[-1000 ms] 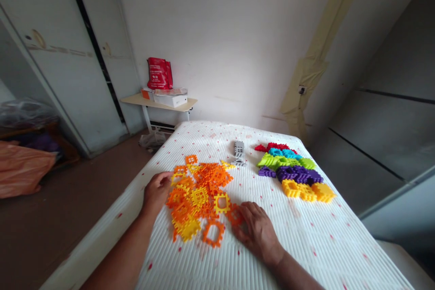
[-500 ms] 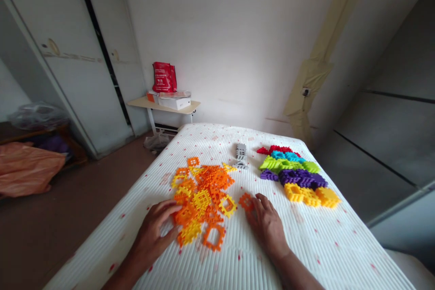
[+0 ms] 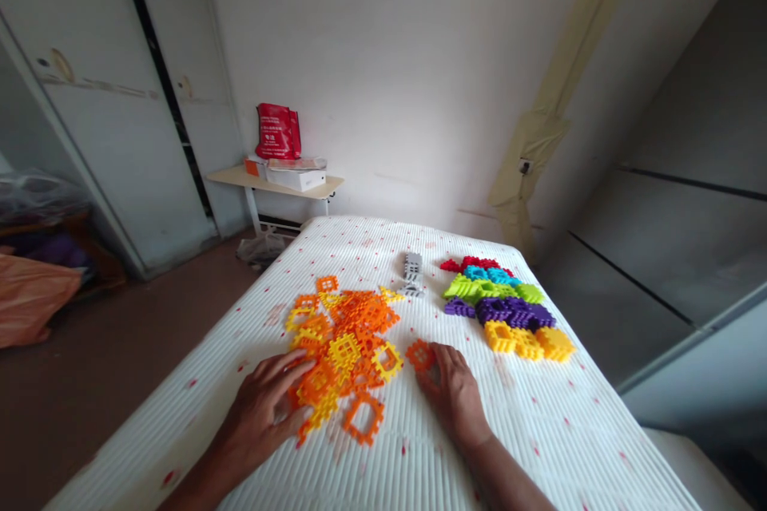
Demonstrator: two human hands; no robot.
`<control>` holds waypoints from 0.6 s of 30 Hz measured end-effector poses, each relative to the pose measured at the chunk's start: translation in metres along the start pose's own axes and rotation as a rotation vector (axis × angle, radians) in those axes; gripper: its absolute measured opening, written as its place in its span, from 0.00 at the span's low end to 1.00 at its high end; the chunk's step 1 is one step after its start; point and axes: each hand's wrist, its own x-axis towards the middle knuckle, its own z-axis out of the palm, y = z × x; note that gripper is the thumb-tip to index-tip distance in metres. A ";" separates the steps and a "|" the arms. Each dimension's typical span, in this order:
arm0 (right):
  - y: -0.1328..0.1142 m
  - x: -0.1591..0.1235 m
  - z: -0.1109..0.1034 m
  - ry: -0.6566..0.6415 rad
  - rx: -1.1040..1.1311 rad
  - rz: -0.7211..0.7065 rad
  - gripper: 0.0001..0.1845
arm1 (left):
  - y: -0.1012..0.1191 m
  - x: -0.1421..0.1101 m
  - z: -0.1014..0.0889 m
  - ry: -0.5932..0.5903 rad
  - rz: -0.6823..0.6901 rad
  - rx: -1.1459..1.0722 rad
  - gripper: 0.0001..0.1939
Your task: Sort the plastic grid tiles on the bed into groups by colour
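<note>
Orange and yellow lattice tiles (image 3: 339, 355) are heaped on a white ribbed mattress (image 3: 557, 423), their loose spread running away from the body. The heap lies directly ahead of the left hand (image 3: 260, 423), which is nearer to it and is laid open, unclenched, against its near edge. To the left of the right hand (image 3: 451, 393), one orange tile (image 3: 420, 355) is set apart from the heap and is touched by the fingertips; whether it is grasped cannot be told. Rows of coloured tiles (image 3: 497, 310) are laid out beyond the right hand.
</note>
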 end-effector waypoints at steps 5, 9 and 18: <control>-0.001 0.000 0.000 0.021 0.026 0.028 0.18 | -0.008 -0.001 0.006 0.058 -0.001 -0.015 0.21; -0.004 0.001 -0.002 0.011 0.025 0.053 0.18 | -0.011 -0.003 0.011 0.083 -0.018 -0.034 0.21; -0.007 0.004 -0.013 -0.065 0.108 0.101 0.13 | -0.019 -0.005 0.017 0.122 -0.099 -0.093 0.19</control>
